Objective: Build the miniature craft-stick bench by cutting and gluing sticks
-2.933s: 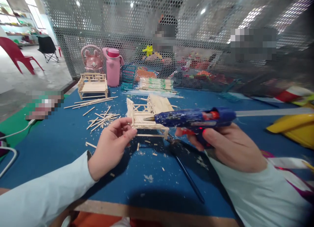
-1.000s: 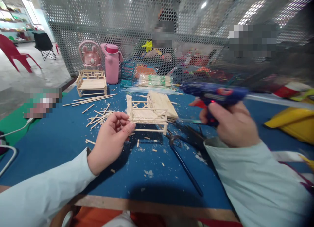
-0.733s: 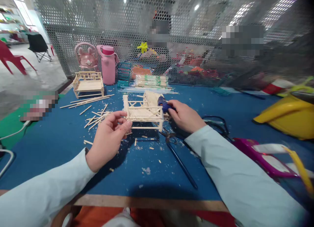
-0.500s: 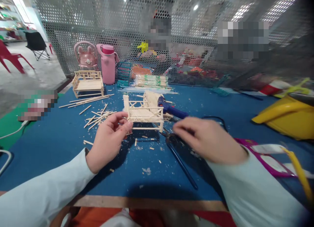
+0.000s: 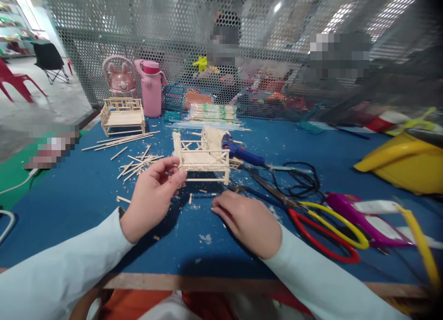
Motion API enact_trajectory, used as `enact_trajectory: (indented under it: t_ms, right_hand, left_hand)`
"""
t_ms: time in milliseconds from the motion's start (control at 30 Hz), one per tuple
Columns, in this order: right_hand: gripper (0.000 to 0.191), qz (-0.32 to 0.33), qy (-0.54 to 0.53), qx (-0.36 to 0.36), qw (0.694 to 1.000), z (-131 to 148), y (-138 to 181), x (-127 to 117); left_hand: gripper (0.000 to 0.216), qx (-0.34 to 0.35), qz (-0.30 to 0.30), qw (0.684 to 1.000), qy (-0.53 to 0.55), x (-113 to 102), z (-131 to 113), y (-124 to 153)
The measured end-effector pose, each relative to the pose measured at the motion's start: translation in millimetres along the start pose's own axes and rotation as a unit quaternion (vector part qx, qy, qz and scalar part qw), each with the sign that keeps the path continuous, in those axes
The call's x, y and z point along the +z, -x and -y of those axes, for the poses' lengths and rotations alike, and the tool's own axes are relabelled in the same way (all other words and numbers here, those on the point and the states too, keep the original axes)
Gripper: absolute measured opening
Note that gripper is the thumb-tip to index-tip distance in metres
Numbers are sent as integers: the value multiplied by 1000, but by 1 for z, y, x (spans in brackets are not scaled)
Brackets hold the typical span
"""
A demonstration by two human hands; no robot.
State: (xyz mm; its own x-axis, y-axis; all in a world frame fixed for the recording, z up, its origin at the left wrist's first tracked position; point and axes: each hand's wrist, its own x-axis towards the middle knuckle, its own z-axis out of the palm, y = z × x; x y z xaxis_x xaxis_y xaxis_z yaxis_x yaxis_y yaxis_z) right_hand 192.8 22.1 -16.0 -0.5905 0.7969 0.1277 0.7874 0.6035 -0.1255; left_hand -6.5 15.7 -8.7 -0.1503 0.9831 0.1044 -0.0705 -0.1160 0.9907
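Observation:
My left hand (image 5: 155,195) grips the near left leg of a miniature bench (image 5: 204,160) built of thin pale wooden sticks, thumb in front. The bench stands upright at the table's middle. Just below it, my right hand (image 5: 245,218) rests low over the table with its fingers pressed together; whatever lies under the fingertips is hidden. A short stick piece (image 5: 190,198) lies left of those fingertips. Blue-handled pliers (image 5: 263,195) are partly covered by my right hand. A blue glue gun (image 5: 245,154) lies behind the bench's right end.
Scissors (image 5: 325,227) with red and yellow handles lie at right, near a purple tool (image 5: 374,218) and a yellow bag (image 5: 408,163). Loose sticks (image 5: 138,165) and a second miniature bench (image 5: 122,119) are at left. A pink bottle (image 5: 151,91) stands before the perforated metal screen (image 5: 277,43).
My right hand has moved left and down, from beyond the pliers to just in front of the bench, uncovering the scissors. My left hand and the bench stay almost in place.

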Motion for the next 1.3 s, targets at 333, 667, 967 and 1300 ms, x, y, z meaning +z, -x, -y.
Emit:
enact_trajectory:
  t_ms: [333,667,967,1300]
  right_hand:
    - [10,-167,-144,-77,972,16,-28,-79]
    - [18,-234,6,-243,941,11,-54,-70]
    - [20,-198,-11,-223,954,8,-68,-58]
    - [18,-171,-68,-228,956,5,-71,-52]
  left_hand:
    - [24,2,5,1000,2,0,0,1]
    - [24,-14,3,1000,18,1,1,2]
    - [24,-3,14,1000,23,0,3,3]
    - [23,-2,14,999,32,1,2,3]
